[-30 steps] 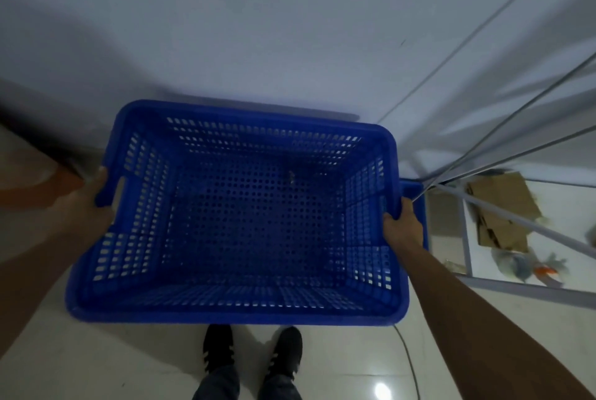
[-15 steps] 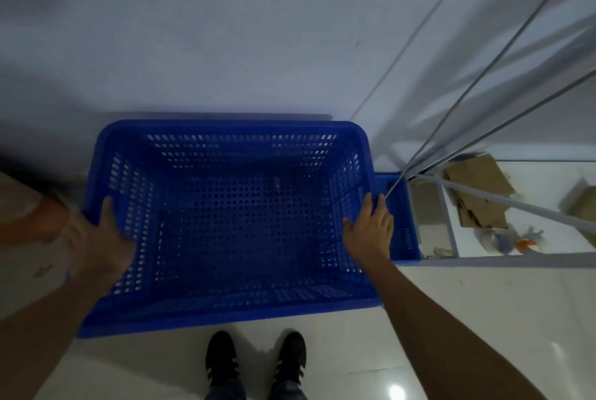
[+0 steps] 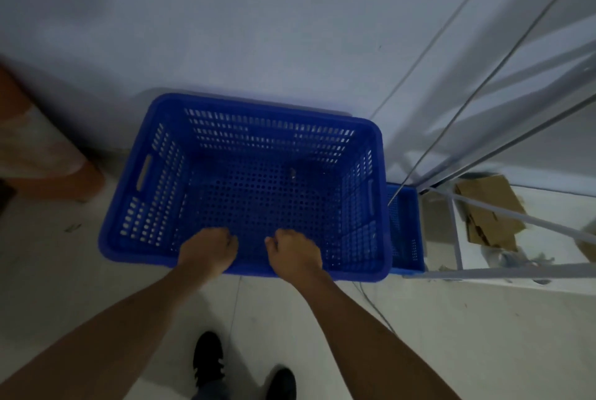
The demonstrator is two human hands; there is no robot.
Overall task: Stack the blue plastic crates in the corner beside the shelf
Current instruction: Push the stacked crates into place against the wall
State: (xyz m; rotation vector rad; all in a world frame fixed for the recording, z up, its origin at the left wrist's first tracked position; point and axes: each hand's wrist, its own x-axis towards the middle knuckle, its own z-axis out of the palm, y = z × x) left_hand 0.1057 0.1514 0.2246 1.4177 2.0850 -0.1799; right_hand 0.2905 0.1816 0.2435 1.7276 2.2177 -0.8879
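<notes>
Pale floor tiles meet a grey wall, with blue crates going into the corner by the shelf.

Both hands, left and right, are curled closed over the near rim of the top blue crate, which appears set down against the wall. A lower crate juts out on the right, touching the metal shelf frame, so alignment looks unfinished. Open floor lies left, toward an orange object; the right side is tight.
</notes>
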